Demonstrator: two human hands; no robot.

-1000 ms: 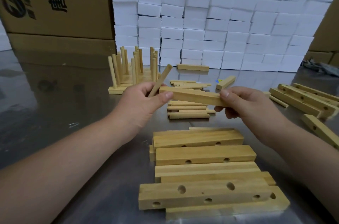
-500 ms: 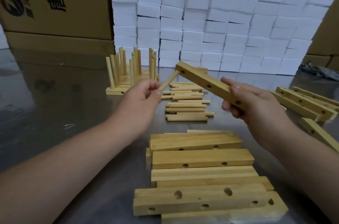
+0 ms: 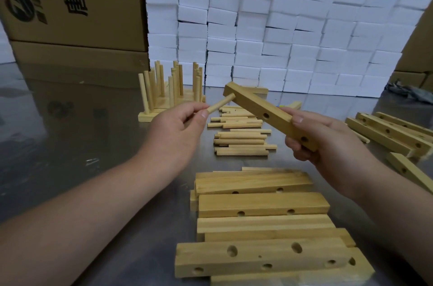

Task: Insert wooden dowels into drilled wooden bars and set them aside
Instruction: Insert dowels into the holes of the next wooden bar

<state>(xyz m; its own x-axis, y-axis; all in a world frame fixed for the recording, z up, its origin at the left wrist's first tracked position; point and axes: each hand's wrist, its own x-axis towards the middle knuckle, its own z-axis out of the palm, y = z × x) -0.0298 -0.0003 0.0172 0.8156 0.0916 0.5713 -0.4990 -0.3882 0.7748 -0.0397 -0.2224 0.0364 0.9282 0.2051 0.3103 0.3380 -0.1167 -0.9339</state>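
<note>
Now the left hand [image 3: 178,126] pinched a short dowel [image 3: 221,105] between thumb and fingertips, its far tip touching the side face of the drilled bar [image 3: 269,114] near that bar's far end. The right hand [image 3: 321,138] gripped the bar's near end, fingers curled under it and thumb on top. A second before, the bar lay level across both hands with the dowel cocked upward. Since then the bar had been tipped so its far end rose, and the dowel had swung down to meet it. Whether the tip had entered a hole could not be told, since the hole was hidden behind the dowel. By my reading, insertion was just starting, and two more holes showed empty on the bar's face nearer the right hand.

Beyond and below both hands lay a heap of loose dowels [image 3: 241,138] on the steel table [image 3: 70,145]. Past the left hand stood finished bars [image 3: 168,89] with dowels upright. Nearer the body than either hand was a stack of unfilled bars [image 3: 257,215]. More bars [image 3: 393,131] lay outside the right hand.

The air between the hands was open, so the dowel likely had room to push straight in. Bare tabletop stretched outward of the left hand. A wall of white blocks [image 3: 281,35] closed off the far side, beyond the reach of either hand.
</note>
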